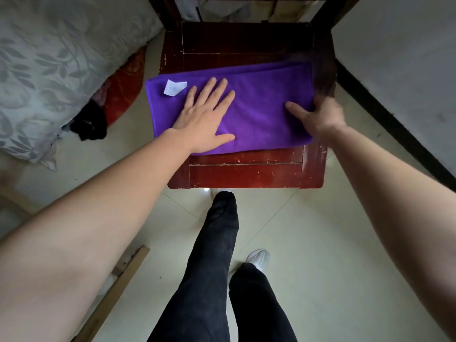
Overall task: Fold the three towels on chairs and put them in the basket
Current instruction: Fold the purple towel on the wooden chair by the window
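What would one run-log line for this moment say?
left hand: flat on purple towel | right hand: gripping towel's right edge | towel: folded, on wooden chair

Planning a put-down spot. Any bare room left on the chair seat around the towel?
Yes. The widest bare patch is the back of the chair seat, between the purple towel and the backrest. A narrower strip runs along the front edge. The middle is crowded: left hand pressed flat, right hand gripping the towel's right edge.
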{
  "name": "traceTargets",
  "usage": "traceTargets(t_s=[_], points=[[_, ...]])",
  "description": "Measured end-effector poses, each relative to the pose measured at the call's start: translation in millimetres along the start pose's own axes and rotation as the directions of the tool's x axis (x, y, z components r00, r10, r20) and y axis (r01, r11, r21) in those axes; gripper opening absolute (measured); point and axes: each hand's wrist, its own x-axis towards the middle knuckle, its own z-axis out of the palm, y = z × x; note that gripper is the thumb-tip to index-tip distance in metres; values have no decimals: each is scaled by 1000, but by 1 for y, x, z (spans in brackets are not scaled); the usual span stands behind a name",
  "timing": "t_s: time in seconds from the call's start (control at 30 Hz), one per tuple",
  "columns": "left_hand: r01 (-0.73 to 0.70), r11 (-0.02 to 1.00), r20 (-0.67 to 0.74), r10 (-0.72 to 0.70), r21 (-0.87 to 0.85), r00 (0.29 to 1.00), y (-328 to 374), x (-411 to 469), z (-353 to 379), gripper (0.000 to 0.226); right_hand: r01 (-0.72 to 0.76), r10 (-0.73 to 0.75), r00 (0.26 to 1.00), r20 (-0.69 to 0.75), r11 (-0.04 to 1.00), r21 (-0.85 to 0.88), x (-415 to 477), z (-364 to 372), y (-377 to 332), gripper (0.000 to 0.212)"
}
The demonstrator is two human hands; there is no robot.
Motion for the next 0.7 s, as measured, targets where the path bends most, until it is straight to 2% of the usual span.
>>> traceTargets(t_s=[0.17,0.3,0.4,0.5,0.63,0.7], points=[[65,998,40,-65,5,997,26,6,10,109,-92,33,985,168,931,355,-9,-16,24,51],[37,996,63,-42,79,997,56,1,19,121,-143,63,976,209,907,396,-28,-23,49,38],[106,992,68,-111,64,992,70,9,16,126,-180,80,973,215,850,496,-39,-25,64,43],[127,989,79,-133,78,988,72,18,10,131,-210,56,963,265,773,599,-45,-31,61,40],[115,989,121,-126,92,985,72,17,7,129,-192,-6,955,298,751,631,-53,-42,48,33],[108,994,103,-111,37,988,69,9,4,120,-174,-34,956,293,736,654,-59,-44,38,35]])
